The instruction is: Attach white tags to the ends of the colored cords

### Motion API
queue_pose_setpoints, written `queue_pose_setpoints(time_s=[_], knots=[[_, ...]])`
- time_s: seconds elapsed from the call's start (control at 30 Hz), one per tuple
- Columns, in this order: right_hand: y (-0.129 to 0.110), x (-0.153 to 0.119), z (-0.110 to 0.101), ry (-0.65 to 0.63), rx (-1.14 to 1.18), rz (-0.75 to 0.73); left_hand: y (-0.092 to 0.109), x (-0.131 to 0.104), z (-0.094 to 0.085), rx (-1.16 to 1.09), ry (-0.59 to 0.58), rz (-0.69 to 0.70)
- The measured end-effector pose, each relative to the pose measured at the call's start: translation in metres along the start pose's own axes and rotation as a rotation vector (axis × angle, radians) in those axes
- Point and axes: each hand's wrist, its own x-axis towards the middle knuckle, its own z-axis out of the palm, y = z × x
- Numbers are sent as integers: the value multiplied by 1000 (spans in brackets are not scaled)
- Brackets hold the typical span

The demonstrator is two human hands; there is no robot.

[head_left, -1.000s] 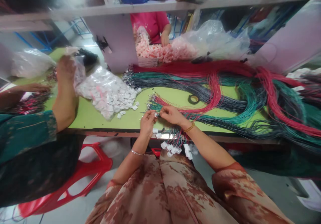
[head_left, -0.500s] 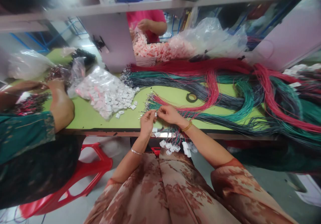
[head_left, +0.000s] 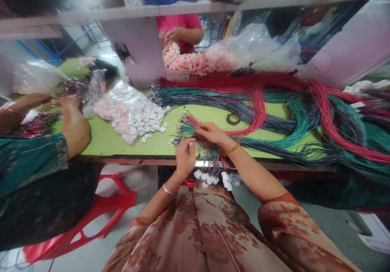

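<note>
My left hand (head_left: 185, 156) is closed with a small white connector (head_left: 191, 144) between thumb and fingers, just past the table's front edge. My right hand (head_left: 211, 134) is pinched on thin wires at the near bundle, to the right of my left hand; its fingertips partly hide how many. The red, green and black wire bundle (head_left: 186, 128) has metal terminals at its left end. Below my hands, several white connectors (head_left: 207, 178) on coloured wires hang over the table's edge toward my lap.
A clear bag of white connectors (head_left: 128, 113) lies spilling open at left. A black tape roll (head_left: 233, 119) sits among long wire bundles (head_left: 225, 81). At left a co-worker's arm (head_left: 74, 126) rests near a red stool (head_left: 112, 199); another person (head_left: 183, 30) handles pink pieces beyond the shelf.
My hands have drawn apart a little from where they met at the connector. My left hand has come lower and right; my right hand has shifted slightly right, over the wires.
</note>
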Motion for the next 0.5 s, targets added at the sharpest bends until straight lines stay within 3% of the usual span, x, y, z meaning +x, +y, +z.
queue_pose_setpoints(time_s=[0.03,0.13,0.2,0.23,0.3,0.37,0.5], knots=[[0,1,-3,-29,-12,-12,8,-9,3,96,-97,186],[1,4,1,-88,-200,-97,28,-33,14,309,-608,650],[1,4,11,-53,-392,-137,34,-43,20,396,-796,785],[2,4,16,-23,-491,-146,34,-45,20,419,-816,806],[3,2,24,23,-649,-157,29,-43,13,432,-742,778],[5,-1,29,33,-736,-166,19,-32,-6,457,-559,664],[10,-4,31,28,-870,-206,-11,7,-73,693,21,218]])
